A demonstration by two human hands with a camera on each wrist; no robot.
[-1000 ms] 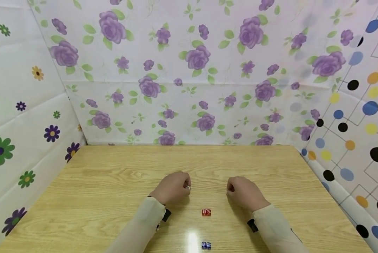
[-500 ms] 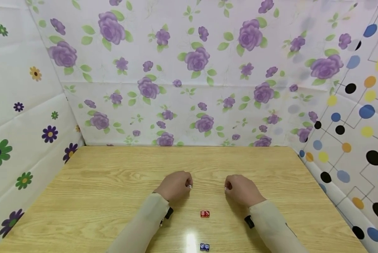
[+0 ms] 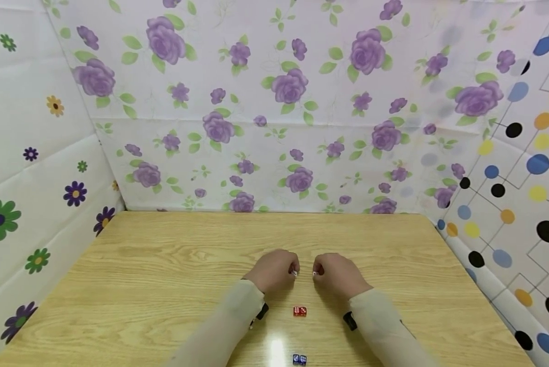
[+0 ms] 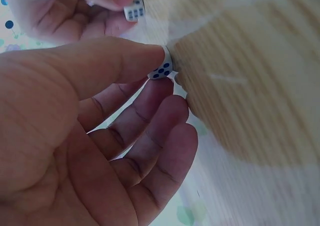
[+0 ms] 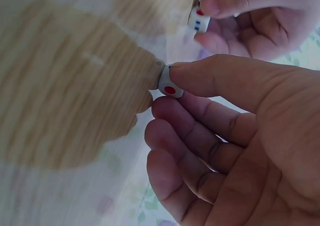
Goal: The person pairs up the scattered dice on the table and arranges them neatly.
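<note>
My left hand (image 3: pixel 276 270) pinches a white die (image 4: pixel 161 71) between thumb and index finger; blue pips show on its face in the left wrist view. Facing it a short gap away, my right hand (image 3: pixel 339 274) pinches another white die (image 5: pixel 171 83), which has a large red pip in the right wrist view. Both dice are at or just above the wooden table. Nearer to me, two red dice (image 3: pixel 299 311) lie side by side between the forearms. Closer still, two blue dice (image 3: pixel 299 359) sit together at the bottom of the head view.
The wooden table (image 3: pixel 173 255) spreads around both hands. Behind it hangs a cloth with purple roses (image 3: pixel 292 102). A flower-print cloth (image 3: pixel 22 168) stands on the left and a dotted cloth (image 3: pixel 522 204) on the right. Dark bands show at both wrists.
Both hands have moved inward toward each other with their white dice, narrowing the gap between them. The red and blue dice stay in place on the table.
</note>
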